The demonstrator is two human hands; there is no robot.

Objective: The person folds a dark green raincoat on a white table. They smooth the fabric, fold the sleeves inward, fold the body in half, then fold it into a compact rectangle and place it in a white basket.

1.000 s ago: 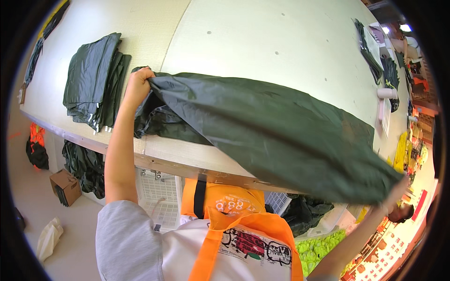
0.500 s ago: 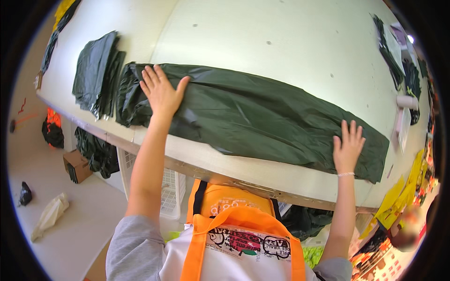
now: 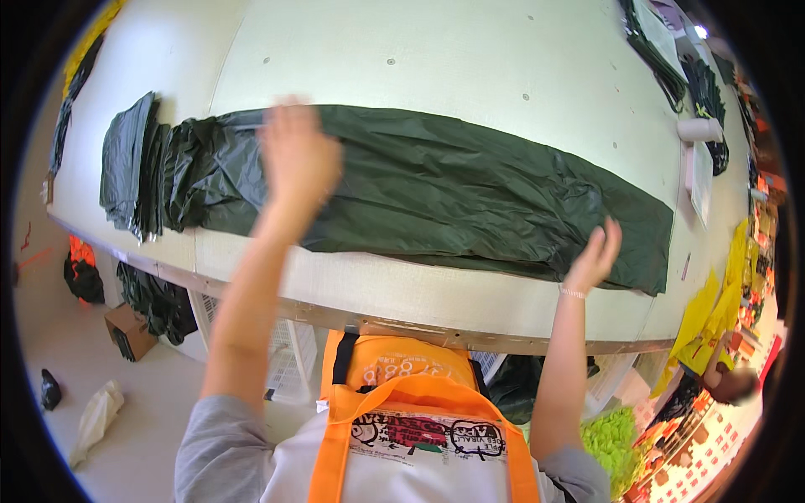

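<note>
A long folded piece of shiny dark green waterproof fabric (image 3: pixel 436 184) lies across the white table (image 3: pixel 470 67), creased along its length and bunched at its left end. My left hand (image 3: pixel 299 155) is over its left part; motion smears the fingers, so their grip is unclear. At the near edge of its right part, my right hand (image 3: pixel 594 258) rests against the fabric, turned on its side with fingers stretched and thumb apart. A stack of folded dark green pieces (image 3: pixel 130 168) touches or nearly touches the fabric's left end.
A white roll (image 3: pixel 700 130) and more dark green pieces (image 3: pixel 654 54) lie at the table's right side. Below the front edge stand a white plastic crate (image 3: pixel 291 360) and a cardboard box (image 3: pixel 130 331). Another person (image 3: pixel 729 377) is at the far right, beside yellow material (image 3: pixel 713 310).
Both hands have moved off their flat spread pose. My right hand has turned sideways and shifted inward, wrinkling the fabric there. The whole view has shifted somewhat.
</note>
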